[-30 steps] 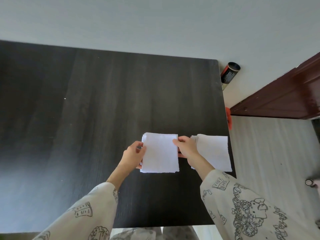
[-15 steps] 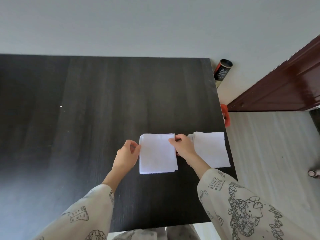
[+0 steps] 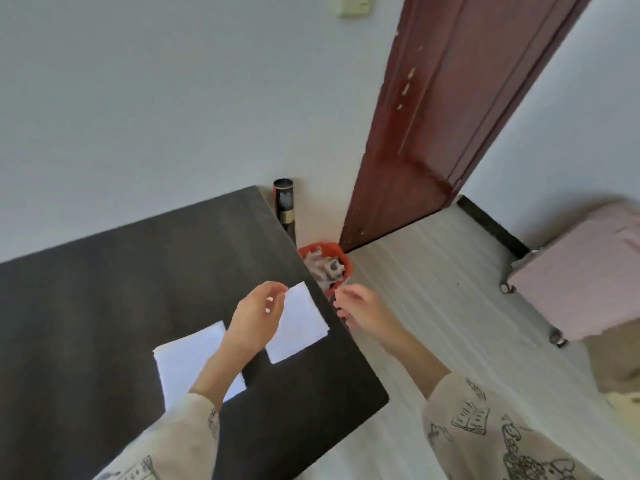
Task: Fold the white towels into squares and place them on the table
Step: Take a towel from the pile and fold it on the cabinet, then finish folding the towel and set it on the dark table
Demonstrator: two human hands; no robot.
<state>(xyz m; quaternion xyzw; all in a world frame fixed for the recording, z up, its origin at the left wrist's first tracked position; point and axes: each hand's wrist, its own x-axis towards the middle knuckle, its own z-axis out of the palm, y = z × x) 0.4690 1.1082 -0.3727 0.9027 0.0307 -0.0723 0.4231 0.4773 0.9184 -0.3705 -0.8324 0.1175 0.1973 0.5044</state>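
Two folded white towels lie flat on the dark table (image 3: 104, 289). One square towel (image 3: 188, 362) sits near the table's front, partly under my left forearm. The other towel (image 3: 299, 323) lies by the table's right edge. My left hand (image 3: 256, 318) hovers above the gap between them, fingers loosely curled, holding nothing. My right hand (image 3: 358, 308) is past the table's right edge, over the floor, fingers relaxed and empty.
A red bin (image 3: 325, 263) with crumpled scraps stands on the floor by the table's right corner. A dark cylinder (image 3: 284, 202) leans against the wall behind it. A brown door (image 3: 443, 109) is at the right, a pink seat (image 3: 581, 271) further right.
Both hands have let go of the folded towel and lifted off it. My right hand has swung out past the table's edge, and my view has turned to the right.
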